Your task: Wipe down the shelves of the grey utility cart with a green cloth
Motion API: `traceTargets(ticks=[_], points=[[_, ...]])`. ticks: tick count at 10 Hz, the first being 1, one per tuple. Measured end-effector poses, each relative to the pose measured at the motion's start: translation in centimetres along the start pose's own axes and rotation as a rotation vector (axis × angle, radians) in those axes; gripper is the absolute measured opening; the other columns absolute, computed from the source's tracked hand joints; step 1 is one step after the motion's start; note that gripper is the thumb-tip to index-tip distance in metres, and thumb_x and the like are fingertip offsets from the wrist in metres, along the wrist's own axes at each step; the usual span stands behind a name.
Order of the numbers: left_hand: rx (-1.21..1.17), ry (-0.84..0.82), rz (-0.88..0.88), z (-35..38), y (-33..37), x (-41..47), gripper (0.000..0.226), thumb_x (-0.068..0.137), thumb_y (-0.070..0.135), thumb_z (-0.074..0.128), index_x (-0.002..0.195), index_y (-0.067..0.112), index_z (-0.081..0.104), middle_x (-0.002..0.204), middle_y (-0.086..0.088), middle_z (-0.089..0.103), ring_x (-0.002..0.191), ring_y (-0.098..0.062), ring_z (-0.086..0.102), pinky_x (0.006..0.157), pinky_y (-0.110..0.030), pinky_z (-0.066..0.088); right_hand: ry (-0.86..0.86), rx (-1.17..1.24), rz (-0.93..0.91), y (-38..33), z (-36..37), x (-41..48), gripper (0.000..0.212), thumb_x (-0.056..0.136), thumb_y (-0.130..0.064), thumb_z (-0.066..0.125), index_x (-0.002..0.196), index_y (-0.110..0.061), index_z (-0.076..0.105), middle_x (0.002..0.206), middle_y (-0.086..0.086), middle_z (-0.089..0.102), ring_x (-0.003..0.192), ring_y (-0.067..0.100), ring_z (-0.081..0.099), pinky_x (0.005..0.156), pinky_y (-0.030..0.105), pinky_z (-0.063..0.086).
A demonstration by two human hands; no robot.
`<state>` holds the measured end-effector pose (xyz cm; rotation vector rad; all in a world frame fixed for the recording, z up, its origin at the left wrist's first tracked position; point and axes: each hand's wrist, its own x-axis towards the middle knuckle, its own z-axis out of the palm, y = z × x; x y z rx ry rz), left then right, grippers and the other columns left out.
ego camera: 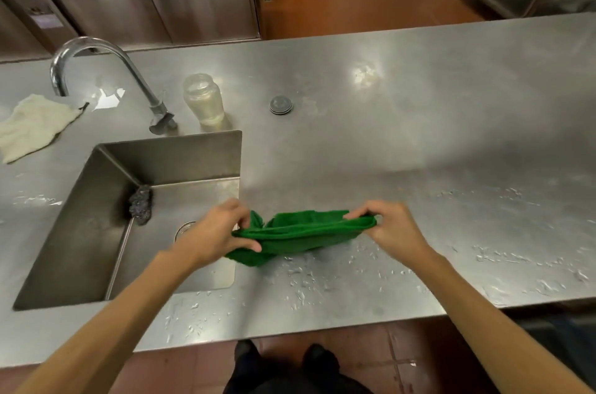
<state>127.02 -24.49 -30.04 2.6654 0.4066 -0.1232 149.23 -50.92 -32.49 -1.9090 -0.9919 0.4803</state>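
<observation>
**Desk:** Where was the cloth when you looked at the feed?

**Me:** The green cloth (303, 232) hung stretched between both hands, low over the steel counter (419, 135) and just beside the sink (80, 248). The left hand (213, 232) pinched its left end, with the thumb under and the fingers curled over. The right hand (392, 226) was clamped on the right end in the same way. The bottom fold sagged toward the counter, but I couldn't tell from that angle whether it touched.

**Desk:** And around it?

**Me:** Water droplets (300, 280) lay on the counter under the cloth and off to the right. A dark scouring pad (141, 205) sat in the sink's back corner. Beyond the sink I saw a faucet (96, 52), a clear jar (203, 99) and a round grey cap (281, 104), with a white rag (32, 126) at far left. The grey cart wasn't in view at all.

**Desk:** So what step was it?

**Me:** I judged it to be readying the cloth, with no wiping begun. To do that well, I'd have held the two ends level and folded the cloth into a flat pad with one clean face outward. Any wringing belonged over the sink, not the counter. A cloth that was damp but not dripping should have left fewer streaks on the shelves.
</observation>
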Motion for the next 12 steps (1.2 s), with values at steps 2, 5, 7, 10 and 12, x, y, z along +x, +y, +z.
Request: traceTargets(ticks=[2, 5, 7, 10, 12], points=[[0.040, -0.123, -0.094, 10.1, -0.4, -6.8, 0.054, 0.070, 0.078, 0.059, 0.083, 0.029, 0.041, 0.085, 0.017, 0.041, 0.068, -0.008, 0.041, 0.058, -0.028, 0.033, -0.202, -0.130, 0.109, 5.9, 4.3, -6.8, 0.055, 0.069, 0.017, 0.065, 0.089, -0.033, 0.075, 0.097, -0.004, 0.073, 0.093, 0.010, 0.068, 0.085, 0.037, 0.055], [0.104, -0.252, -0.202, 18.6, 0.9, -12.1, 0.018, 0.088, 0.028, 0.054, 0.103, 0.028, 0.046, 0.104, 0.010, 0.044, 0.082, -0.016, 0.058, 0.065, -0.026, 0.039, -0.332, -0.251, 0.166, 9.8, 7.1, -15.1, 0.030, 0.077, -0.016, 0.078, 0.100, -0.034, 0.073, 0.112, -0.023, 0.065, 0.108, -0.002, 0.062, 0.100, 0.025, 0.049], [-0.008, -0.165, -0.281, 19.9, 2.2, -13.0, 0.026, 0.090, 0.027, 0.055, 0.116, 0.028, 0.054, 0.116, 0.007, 0.046, 0.087, -0.017, 0.062, 0.076, -0.030, 0.050, -0.332, -0.317, 0.235, 8.6, 8.5, -16.5, 0.034, 0.082, -0.013, 0.068, 0.112, -0.028, 0.070, 0.129, -0.012, 0.063, 0.130, 0.002, 0.049, 0.109, 0.021, 0.037], [-0.330, 0.064, -0.302, 17.3, 2.8, -17.0, 0.025, 0.089, 0.018, 0.060, 0.110, 0.031, 0.060, 0.111, 0.011, 0.054, 0.085, -0.001, 0.058, 0.085, -0.028, 0.049, -0.125, -0.122, 0.311, 2.5, 11.3, -19.8, 0.033, 0.089, -0.024, 0.065, 0.119, -0.036, 0.065, 0.123, -0.023, 0.063, 0.111, -0.010, 0.052, 0.094, 0.002, 0.034], [-0.473, 0.160, -0.229, 16.5, 3.9, -19.8, 0.023, 0.089, 0.012, 0.063, 0.110, 0.022, 0.063, 0.111, 0.002, 0.062, 0.083, -0.012, 0.065, 0.081, -0.025, 0.048, 0.123, 0.043, 0.313, -1.6, 14.3, -24.7, 0.027, 0.090, -0.026, 0.067, 0.116, -0.033, 0.068, 0.115, -0.024, 0.066, 0.108, -0.008, 0.056, 0.097, 0.012, 0.041]])
